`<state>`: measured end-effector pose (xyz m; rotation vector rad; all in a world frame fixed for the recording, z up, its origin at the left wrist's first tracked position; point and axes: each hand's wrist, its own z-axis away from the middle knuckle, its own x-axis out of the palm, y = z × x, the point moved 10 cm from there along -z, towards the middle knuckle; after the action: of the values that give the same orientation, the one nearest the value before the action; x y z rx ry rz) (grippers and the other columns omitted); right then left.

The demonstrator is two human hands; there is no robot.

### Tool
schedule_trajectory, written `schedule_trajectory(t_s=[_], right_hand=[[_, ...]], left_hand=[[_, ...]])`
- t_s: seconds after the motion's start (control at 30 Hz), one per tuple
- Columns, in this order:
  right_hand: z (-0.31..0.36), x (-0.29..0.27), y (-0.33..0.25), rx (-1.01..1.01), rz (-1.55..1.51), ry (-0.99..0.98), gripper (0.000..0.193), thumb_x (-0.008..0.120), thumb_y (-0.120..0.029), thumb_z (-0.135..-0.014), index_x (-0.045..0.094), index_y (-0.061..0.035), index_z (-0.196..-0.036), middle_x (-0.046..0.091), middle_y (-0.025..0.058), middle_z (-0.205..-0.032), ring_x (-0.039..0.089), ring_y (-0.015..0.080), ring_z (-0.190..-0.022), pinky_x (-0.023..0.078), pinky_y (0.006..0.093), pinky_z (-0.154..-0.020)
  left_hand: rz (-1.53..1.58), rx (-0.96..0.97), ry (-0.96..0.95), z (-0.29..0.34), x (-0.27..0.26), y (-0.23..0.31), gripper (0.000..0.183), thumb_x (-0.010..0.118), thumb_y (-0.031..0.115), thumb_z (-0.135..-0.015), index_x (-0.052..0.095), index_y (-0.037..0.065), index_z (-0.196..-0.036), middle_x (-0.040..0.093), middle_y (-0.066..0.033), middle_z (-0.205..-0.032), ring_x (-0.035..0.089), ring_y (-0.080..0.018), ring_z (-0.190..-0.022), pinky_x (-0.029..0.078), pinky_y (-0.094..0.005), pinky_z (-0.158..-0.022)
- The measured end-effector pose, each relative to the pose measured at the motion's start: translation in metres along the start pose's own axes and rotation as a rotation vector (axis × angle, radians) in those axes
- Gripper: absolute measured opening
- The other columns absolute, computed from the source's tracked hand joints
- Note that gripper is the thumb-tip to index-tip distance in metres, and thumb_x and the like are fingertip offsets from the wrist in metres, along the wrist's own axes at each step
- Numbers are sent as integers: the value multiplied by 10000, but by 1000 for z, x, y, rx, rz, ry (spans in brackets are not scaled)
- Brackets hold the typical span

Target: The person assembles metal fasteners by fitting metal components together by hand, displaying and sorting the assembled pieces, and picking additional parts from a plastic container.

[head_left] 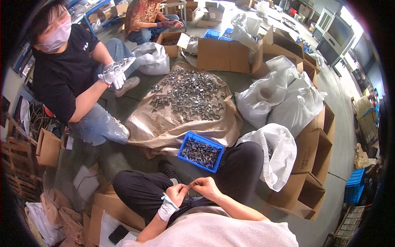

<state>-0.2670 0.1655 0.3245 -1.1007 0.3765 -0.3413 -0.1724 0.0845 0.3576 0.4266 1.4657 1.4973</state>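
Crumpled tan sheet [142,119] heaped with small grey metal pieces [189,90]; nearer, blue rectangular plastic bin [196,164] just ahead of both hands. Right hand [207,188] closer to bin than left hand [177,194]; fingertips narrow, pinching thin dark sliver [192,181] between them, long axis unclear.

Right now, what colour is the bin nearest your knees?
The bin is blue; it shows best in the head view.

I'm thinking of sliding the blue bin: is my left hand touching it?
Apart. The head view shows grey floor between your left hand and the near edge of the blue bin.
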Motion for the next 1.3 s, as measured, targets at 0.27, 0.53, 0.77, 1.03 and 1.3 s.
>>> schedule_trajectory(t_s=[0.27,0.53,0.77,1.03,1.3], right_hand=[[-2,-1,3,35,38,-23,156,604,-125,-737,655,4,-809,599,15,-626,484,42,-583,414,215,-525],[2,5,-9,41,73,-31,168,585,-145,-668,665,-38,-770,559,65,-539,478,76,-502,405,261,-480],[10,0,13,129,-39,63,150,585,-96,-655,656,12,-732,547,10,-526,465,59,-487,381,227,-452],[7,3,-7,76,-25,85,118,573,-60,-653,646,20,-701,526,-1,-516,442,59,-464,355,224,-427],[4,9,16,234,-444,53,74,592,-32,-704,619,36,-713,531,14,-548,395,54,-401,276,189,-375]], left_hand=[[-116,86,17,-3,1,10,256,564,236,-816,608,-4,-738,588,-155,-636,594,-284,-583,440,-340,-510],[-99,75,39,6,-2,-2,204,561,191,-806,610,5,-738,594,-137,-644,595,-240,-596,448,-333,-534],[-111,22,-34,7,10,-2,204,558,208,-815,621,21,-761,588,-123,-624,590,-226,-573,441,-320,-523],[-135,54,14,6,3,-1,215,557,227,-821,618,24,-782,589,-118,-624,594,-218,-574,440,-313,-517],[-59,21,37,2,-3,1,217,554,226,-828,619,27,-770,586,-98,-596,585,-170,-540,437,-289,-499]])
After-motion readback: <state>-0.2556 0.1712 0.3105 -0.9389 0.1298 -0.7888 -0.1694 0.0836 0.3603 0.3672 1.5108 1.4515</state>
